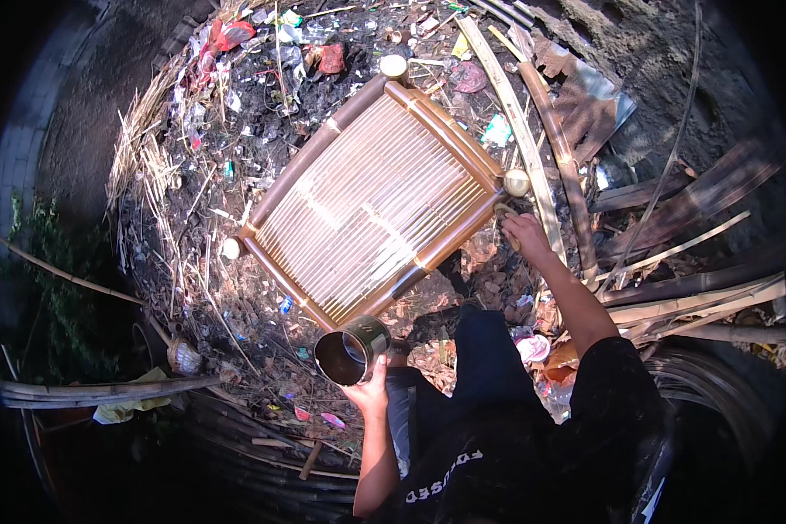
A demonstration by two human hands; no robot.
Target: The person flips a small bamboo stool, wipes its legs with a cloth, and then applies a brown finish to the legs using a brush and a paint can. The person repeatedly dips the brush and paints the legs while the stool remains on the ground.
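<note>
In front of me stands a small bamboo table (371, 205) with a slatted top, a glossy brown pole frame and pale round ends at its corners. My left hand (374, 390) is closed around a dark cylindrical tin (373, 335), tilted so its open mouth shows beside the table's near corner. The tin's contents are too dark to make out. At the table's right corner, just below the pale leg end (516, 182), my right hand (526, 234) grips what looks like a paintbrush (503, 210). Its bristle end is at the corner pole; my fingers hide part of the handle.
Litter, dry leaves and plastic scraps (330, 58) cover the dark ground around the table. Long split bamboo strips (517, 122) lie along the right side. More bamboo poles (113, 395) lie at the lower left, near green plants (70, 288). A rusty metal sheet (582, 113) lies at the upper right.
</note>
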